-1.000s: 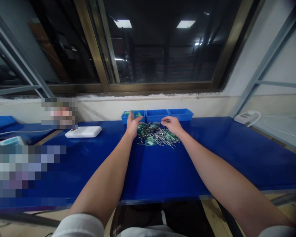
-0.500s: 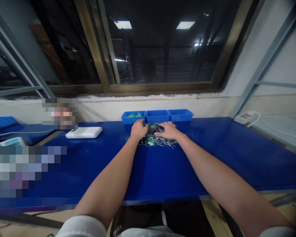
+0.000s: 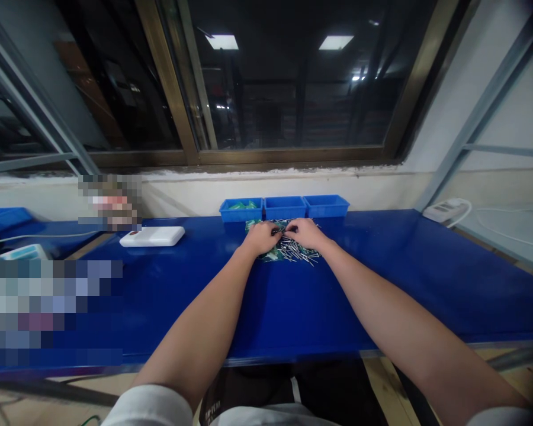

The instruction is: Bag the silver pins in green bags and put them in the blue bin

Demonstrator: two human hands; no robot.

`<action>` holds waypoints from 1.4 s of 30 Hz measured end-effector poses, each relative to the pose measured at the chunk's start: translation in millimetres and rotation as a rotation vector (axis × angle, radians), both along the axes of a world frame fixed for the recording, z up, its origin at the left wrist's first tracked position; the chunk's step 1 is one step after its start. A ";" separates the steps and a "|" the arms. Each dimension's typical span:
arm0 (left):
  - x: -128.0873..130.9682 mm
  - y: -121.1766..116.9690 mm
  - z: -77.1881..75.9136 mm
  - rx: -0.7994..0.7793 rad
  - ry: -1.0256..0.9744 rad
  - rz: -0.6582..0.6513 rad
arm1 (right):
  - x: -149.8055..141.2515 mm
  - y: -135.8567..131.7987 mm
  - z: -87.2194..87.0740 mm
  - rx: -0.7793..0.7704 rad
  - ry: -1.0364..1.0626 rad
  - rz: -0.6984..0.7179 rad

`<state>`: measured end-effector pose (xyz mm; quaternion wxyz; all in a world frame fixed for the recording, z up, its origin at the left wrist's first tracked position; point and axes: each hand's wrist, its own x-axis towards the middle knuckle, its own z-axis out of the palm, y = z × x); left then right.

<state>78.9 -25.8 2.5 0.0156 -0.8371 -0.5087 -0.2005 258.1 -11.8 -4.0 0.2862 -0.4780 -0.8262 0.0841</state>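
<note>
A heap of small metal pins mixed with little green circuit boards (image 3: 293,251) lies on the blue table (image 3: 293,307) in front of three blue bins. My left hand (image 3: 261,238) rests on the heap's left side with its fingers curled. My right hand (image 3: 307,232) rests on the heap's right side, its fingers bent and pinched toward the left hand. The fingertips of both hands meet over the middle of the heap. What they pinch is too small to make out.
Three blue bins (image 3: 284,207) stand in a row behind the heap; the left one holds green boards. A white flat device (image 3: 151,236) lies to the left. A white power strip (image 3: 446,210) sits at the far right. A window fills the back wall.
My left hand came down from the left bin onto the heap. Both hands then drew together until their fingertips met over the pins.
</note>
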 end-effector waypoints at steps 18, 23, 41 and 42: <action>0.4 -2.7 4.3 0.065 -0.062 -0.062 | -3.7 -3.7 8.0 -0.092 0.588 0.017; 4.0 -7.7 5.8 0.065 -0.188 -0.177 | -6.2 -4.3 13.9 -0.107 0.859 0.039; 7.4 -6.3 8.6 0.137 -0.396 -0.098 | -7.4 3.2 7.6 -0.228 0.951 0.027; 7.1 -5.1 8.0 0.153 -0.401 -0.096 | -7.2 2.6 7.9 -0.236 0.955 0.035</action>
